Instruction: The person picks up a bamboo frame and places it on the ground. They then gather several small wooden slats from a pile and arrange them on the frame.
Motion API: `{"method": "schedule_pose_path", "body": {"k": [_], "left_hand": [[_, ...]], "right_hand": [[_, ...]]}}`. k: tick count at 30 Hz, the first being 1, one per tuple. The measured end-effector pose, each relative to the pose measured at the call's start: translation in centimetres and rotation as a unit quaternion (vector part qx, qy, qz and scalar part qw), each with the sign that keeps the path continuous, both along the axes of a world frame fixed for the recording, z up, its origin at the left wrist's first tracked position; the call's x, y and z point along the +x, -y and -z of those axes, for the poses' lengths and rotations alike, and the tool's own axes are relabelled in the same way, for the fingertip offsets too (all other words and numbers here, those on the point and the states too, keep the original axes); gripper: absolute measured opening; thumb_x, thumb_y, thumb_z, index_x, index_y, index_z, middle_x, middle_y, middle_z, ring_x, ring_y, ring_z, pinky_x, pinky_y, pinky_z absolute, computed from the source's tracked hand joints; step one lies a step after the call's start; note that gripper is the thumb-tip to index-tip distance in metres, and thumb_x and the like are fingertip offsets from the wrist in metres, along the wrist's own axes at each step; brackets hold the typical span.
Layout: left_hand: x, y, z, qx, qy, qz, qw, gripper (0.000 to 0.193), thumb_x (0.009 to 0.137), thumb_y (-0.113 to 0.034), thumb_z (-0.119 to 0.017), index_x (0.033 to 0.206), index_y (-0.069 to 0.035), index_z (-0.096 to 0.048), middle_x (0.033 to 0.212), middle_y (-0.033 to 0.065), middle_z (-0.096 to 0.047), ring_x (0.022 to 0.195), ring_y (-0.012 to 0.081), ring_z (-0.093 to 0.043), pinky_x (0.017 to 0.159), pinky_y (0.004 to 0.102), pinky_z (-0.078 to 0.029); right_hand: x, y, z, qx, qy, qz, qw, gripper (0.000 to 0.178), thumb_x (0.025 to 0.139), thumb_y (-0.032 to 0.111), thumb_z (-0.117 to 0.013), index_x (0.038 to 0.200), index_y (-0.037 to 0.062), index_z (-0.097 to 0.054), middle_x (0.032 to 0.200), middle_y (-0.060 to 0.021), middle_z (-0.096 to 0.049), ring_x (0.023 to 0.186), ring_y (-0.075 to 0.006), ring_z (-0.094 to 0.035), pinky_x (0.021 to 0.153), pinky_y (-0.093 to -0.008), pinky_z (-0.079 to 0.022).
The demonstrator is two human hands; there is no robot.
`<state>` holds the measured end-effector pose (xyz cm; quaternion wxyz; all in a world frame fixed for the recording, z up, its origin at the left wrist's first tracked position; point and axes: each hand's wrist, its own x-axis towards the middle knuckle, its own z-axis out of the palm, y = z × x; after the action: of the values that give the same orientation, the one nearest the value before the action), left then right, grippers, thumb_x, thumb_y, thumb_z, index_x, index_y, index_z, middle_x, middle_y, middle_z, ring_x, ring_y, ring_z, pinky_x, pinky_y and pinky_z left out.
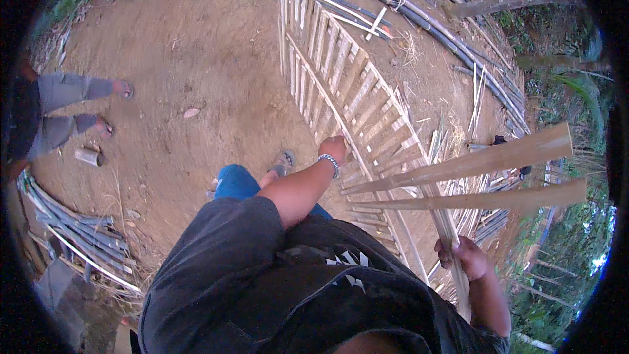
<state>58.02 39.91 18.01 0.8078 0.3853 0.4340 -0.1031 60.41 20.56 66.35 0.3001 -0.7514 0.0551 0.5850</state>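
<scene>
dark shirt [255,269], left grip [334,150] clamped on slatted panel [388,142], right grip [472,261] clamped around that panel's outer edge [460,288]

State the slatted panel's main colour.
The slatted panel is mostly light tan-brown; see the head view, the only one.

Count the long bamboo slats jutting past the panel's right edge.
2: the upper slat and, below it, the lower slat, nearer the right hand; the shirt may hide others.

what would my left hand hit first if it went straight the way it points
Probably the thin lengthwise rail of the bamboo slat panel; your left hand looks right beside it, though contact and depth are unclear.
</scene>
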Motion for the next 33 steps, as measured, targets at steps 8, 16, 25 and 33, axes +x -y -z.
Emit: {"method": "schedule_pose_path", "body": {"k": [8,16,25,33], "left_hand": [[-1.6,-4.0,-3.5,-0.202,-0.066,-0.055,0.976,0.043,0.092,-0.042,-0.061,0.099,0.0,-0.059,0.094,0.013,-0.061,0.085,0.0259,-0.065,0.062,0.0408,-0.057],[-2.4,-7.1,-2.4,-0.224,-0.017,-0.079,0.971,0.031,0.081,-0.029,-0.079,0.078,-0.007,-0.058,0.066,0.0018,-0.051,0.052,0.0147,-0.048,0.052,0.0318,-0.048],[-2.6,-12.3,1.2,0.219,0.044,0.125,0.967,0.052,0.079,-0.047,-0.074,0.086,0.004,-0.065,0.076,0.0104,-0.065,0.065,0.0226,-0.061,0.058,0.0381,-0.048],[-7.0,-16.4,0.2,0.31,-0.04,0.292,0.904,0.052,0.084,-0.047,-0.064,0.107,0.0,-0.066,0.09,0.0184,-0.069,0.078,0.0301,-0.069,0.076,0.0421,-0.054]], "right_hand": [[-4.5,-1.9,-0.5,-0.016,0.013,0.104,0.994,0.06,0.083,0.05,-0.066,0.108,-0.004,-0.061,0.082,-0.0046,-0.06,0.072,-0.0152,-0.055,0.065,-0.03,-0.043],[-7.4,-1.7,1.5,0.017,0.02,0.127,0.992,0.07,0.077,0.059,-0.068,0.107,-0.0047,-0.06,0.075,-0.0031,-0.056,0.068,-0.0153,-0.051,0.062,-0.0293,-0.04],[-9.5,-1.0,4.2,0.072,0.019,0.168,0.983,0.068,0.078,0.056,-0.069,0.108,-0.0044,-0.059,0.078,-0.0029,-0.054,0.069,-0.014,-0.05,0.062,-0.0286,-0.04],[-11.1,0.1,7.0,0.106,0.003,0.215,0.971,0.06,0.081,0.052,-0.069,0.106,-0.0007,-0.059,0.08,-0.0008,-0.052,0.071,-0.0113,-0.047,0.061,-0.0271,-0.038]]}}
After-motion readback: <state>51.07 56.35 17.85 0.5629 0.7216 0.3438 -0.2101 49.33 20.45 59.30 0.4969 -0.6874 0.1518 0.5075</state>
